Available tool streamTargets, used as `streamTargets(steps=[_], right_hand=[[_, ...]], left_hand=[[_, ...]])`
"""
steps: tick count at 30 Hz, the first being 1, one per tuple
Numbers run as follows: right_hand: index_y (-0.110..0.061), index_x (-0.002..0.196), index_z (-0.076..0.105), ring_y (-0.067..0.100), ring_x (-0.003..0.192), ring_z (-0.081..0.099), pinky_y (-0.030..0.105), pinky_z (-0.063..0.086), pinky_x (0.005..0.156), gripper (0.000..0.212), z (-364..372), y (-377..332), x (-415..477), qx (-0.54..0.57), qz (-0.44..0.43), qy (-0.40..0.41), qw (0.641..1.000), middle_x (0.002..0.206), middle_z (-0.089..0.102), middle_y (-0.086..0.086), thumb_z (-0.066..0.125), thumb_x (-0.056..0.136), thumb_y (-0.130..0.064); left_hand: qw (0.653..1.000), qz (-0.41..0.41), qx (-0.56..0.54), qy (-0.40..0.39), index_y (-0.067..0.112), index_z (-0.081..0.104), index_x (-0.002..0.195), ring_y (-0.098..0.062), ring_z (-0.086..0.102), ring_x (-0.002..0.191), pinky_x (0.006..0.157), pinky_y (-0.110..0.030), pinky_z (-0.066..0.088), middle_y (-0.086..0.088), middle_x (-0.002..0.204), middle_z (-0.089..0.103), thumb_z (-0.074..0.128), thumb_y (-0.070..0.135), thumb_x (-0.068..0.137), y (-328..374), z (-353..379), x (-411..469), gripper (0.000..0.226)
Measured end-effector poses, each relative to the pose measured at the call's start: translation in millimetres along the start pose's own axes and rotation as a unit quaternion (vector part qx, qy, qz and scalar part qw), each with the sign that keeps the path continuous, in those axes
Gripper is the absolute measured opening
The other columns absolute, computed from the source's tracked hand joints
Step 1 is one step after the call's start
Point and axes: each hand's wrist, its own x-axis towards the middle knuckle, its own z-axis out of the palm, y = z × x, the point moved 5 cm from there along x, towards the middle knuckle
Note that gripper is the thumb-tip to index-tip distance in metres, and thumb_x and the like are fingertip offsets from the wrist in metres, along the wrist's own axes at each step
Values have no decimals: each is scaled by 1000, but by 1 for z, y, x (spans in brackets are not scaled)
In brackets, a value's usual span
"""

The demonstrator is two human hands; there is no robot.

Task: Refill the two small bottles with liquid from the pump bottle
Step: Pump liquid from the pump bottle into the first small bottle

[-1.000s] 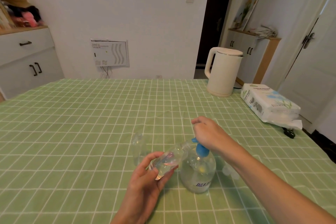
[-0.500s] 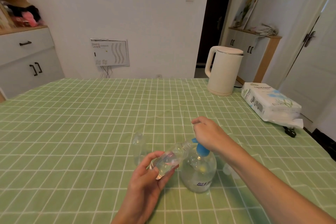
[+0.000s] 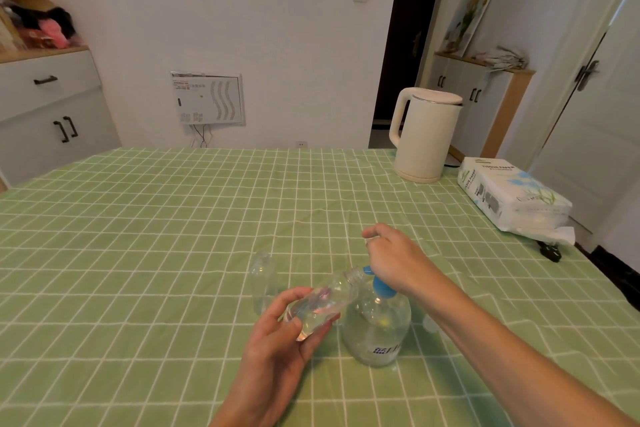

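Tilting a small bottle (image 3: 322, 305) with its mouth at the blue nozzle, the left hand (image 3: 277, 354) grasps it between thumb and fingers beside the pump bottle (image 3: 377, 329) on the table (image 3: 138, 218). The right hand (image 3: 391, 256) rests its palm on the pump head (image 3: 381, 288), fingers loosely curled around nothing. A second small bottle (image 3: 263, 281) stands upright just left.

white walls (image 3: 277, 28), grey cabinets (image 3: 48, 104)

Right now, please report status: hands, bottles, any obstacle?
Left hand grips small bottle, tilted, mouth at pump spout. Right hand rests on pump bottle head. Second small bottle upright, apart. Nothing in the way.
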Motion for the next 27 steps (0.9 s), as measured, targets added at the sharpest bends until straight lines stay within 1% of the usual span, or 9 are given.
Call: streamTargets(steps=[2,5,9,11,14,18,22,25,27], right_hand=[[-30,127,55,14,105,56,35,40,84,42,-2,-2,0,5,1,-2,1000,121,54,-11,33,92,-19],[-33,108,55,9,95,57,34,44,79,32,-8,-5,1,17,2,2,1000,104,56,-14,35,89,-17],[-33,101,54,7,89,56,31,42,71,28,-8,-4,3,27,-2,6,1000,98,54,-17,36,89,-16],[-33,103,55,7,93,56,33,42,76,29,-6,-3,3,28,-3,9,1000,100,53,-19,36,90,-16],[-31,121,56,13,110,54,36,41,92,38,-1,-1,2,11,-5,4,1000,114,49,-16,35,93,-18],[-31,124,55,13,108,46,34,35,90,38,1,2,3,6,-9,1,1000,116,44,-15,34,94,-19],[-33,106,55,8,95,53,36,42,86,30,-2,-1,4,12,-3,-3,1000,98,47,-22,34,90,-18],[-32,95,55,15,95,63,38,50,89,26,-7,-5,5,24,2,-1,1000,97,53,-18,34,85,-19],[-33,96,54,11,94,61,33,48,81,25,-8,-5,4,21,-3,0,1000,96,53,-19,35,86,-20]], left_hand=[[1000,-2,3,0,-11,51,126,-48,65,118,87,-36,62,-35,135,60,57,-4,78,0,0,-1,48],[1000,-3,3,0,-11,52,125,-47,66,116,87,-36,61,-36,134,60,59,-4,77,0,1,-1,49],[1000,-3,1,1,-11,55,121,-48,66,116,86,-37,61,-35,132,62,61,-6,75,0,1,-2,47],[1000,-3,4,2,-11,55,122,-48,65,117,87,-36,61,-35,133,61,67,-6,74,1,2,-2,50],[1000,-3,11,5,-11,53,125,-46,65,119,88,-36,61,-34,134,61,74,1,68,2,3,-2,62],[1000,1,0,-3,-10,55,122,-47,65,118,87,-36,61,-35,132,62,61,-7,75,2,3,-2,47],[1000,1,5,-3,-11,54,122,-48,63,120,88,-36,61,-35,133,61,58,-5,77,1,1,-1,46],[1000,-2,6,-7,-10,54,123,-48,63,120,88,-36,61,-35,134,61,58,-5,78,0,1,-1,45],[1000,-2,2,-8,-10,54,123,-48,63,120,88,-36,61,-35,134,61,57,-5,78,0,1,-1,45]])
